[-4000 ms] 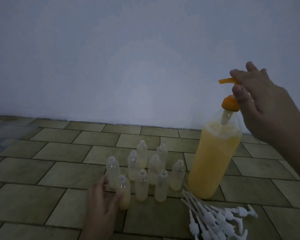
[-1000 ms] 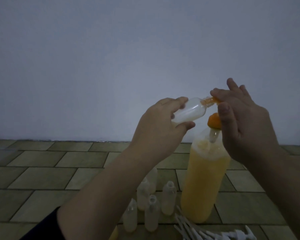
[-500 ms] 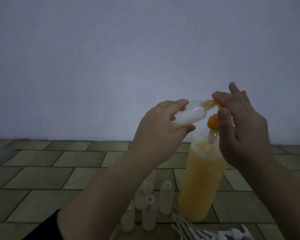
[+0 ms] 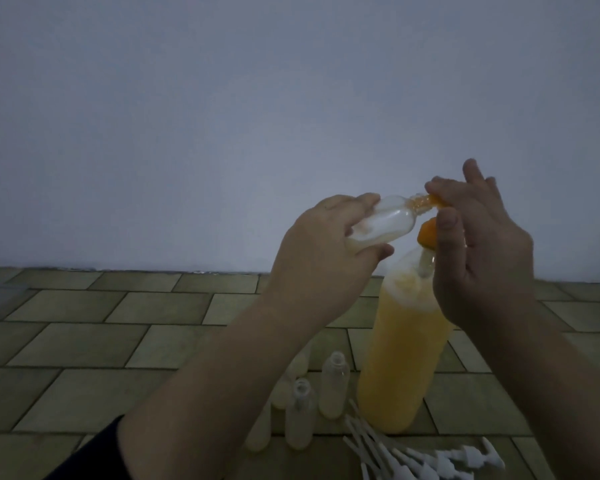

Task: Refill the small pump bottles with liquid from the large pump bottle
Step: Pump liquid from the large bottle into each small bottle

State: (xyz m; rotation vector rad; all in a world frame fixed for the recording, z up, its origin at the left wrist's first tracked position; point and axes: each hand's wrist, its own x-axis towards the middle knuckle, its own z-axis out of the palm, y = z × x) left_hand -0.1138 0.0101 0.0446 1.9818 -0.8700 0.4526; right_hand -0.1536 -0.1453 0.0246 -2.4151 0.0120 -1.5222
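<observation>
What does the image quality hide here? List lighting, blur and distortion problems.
Head view: dim, flat bluish light with no glare or hard shadows; the left hand and its small bottle look soft, the nozzle under the right hand grainy; floor tiles bow from wide-angle distortion; the white pumps are cropped.

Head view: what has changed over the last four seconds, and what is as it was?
The left hand took a small bottle from the floor group, raised and tipped it, its mouth now at the orange spout. The right hand stays on the pump of the large bottle. The loose white pumps lie unmoved.
</observation>
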